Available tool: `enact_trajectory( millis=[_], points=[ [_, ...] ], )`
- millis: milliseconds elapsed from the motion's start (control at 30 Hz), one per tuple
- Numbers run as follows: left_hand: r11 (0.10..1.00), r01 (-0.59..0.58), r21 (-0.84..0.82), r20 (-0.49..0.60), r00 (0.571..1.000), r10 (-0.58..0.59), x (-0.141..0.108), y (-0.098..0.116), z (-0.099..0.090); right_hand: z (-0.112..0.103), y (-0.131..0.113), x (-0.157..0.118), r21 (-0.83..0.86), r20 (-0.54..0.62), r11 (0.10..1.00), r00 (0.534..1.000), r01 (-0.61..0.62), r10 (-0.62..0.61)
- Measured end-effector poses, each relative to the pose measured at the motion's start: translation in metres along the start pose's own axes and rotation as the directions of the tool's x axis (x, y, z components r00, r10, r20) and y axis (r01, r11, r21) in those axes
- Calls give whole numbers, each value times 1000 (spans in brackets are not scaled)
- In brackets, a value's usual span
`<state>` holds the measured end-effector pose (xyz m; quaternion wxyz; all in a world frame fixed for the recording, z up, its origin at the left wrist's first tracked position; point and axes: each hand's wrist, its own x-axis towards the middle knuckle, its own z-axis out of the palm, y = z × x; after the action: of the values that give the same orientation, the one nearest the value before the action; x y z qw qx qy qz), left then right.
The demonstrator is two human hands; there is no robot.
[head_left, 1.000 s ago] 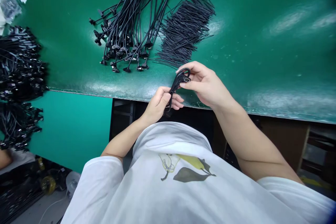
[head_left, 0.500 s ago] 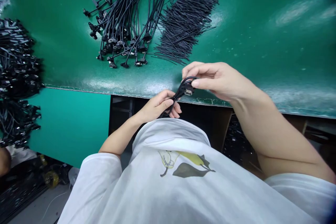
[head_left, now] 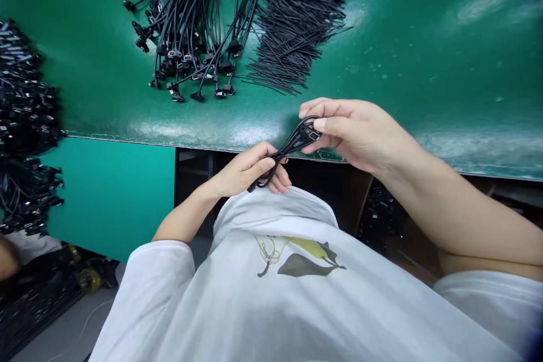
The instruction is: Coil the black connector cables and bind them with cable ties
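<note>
A coiled black USB cable [head_left: 292, 141] spans both hands just in front of the table's near edge, gathered tight at its middle. My left hand [head_left: 257, 167] is closed around its lower end, thumb on top. My right hand [head_left: 345, 127] pinches the loop at the upper end, beside a plug with a metal mouth. Beyond the hands, many loose black cables with plugs [head_left: 190, 39] lie on the green table [head_left: 407, 90]. To the right of them is a heap of short black twist ties [head_left: 292, 22].
Large piles of bundled black cables [head_left: 25, 96] cover the left side, partly over a lower green board [head_left: 114, 192]. Under the table at right, more black cables [head_left: 379, 212] sit in a brown box. Part of another person's arm [head_left: 6, 260] shows at lower left.
The bundle has turned a little, and its plug now faces more to the right. My right thumb has shifted onto the loop. The whole view has moved slightly.
</note>
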<state>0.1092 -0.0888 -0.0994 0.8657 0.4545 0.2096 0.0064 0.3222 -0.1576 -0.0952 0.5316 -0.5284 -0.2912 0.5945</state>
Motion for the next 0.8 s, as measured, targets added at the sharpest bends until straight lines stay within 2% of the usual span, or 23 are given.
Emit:
enact_trajectory(
  millis=[67,167,233,267,400,533,633,800],
  points=[
    [1000,-16,-11,-19,1000,16,2,-1,1,0,4,1,51,-13,999,1000,-14,15],
    [994,-102,-47,-188,978,91,9,-4,4,5,16,1,-13,-184,986,969,167,-166],
    [981,-189,-54,-323,932,162,15,-6,5,12,26,-2,-118,-259,957,922,266,-288],
    [971,-233,-47,-377,905,198,18,-6,5,17,31,-5,-175,-258,943,911,283,-321],
    [936,-352,-5,-525,797,297,27,-5,5,35,43,-15,-392,-133,879,929,271,-345],
    [909,-414,-44,-596,741,309,31,0,8,43,47,-12,-512,-44,801,921,311,-386],
    [880,-459,-119,-617,729,296,31,5,11,45,49,-9,-551,-26,758,901,350,-434],
    [867,-448,-218,-586,770,251,29,10,13,47,49,-9,-531,1,778,919,336,-395]
  ],
)
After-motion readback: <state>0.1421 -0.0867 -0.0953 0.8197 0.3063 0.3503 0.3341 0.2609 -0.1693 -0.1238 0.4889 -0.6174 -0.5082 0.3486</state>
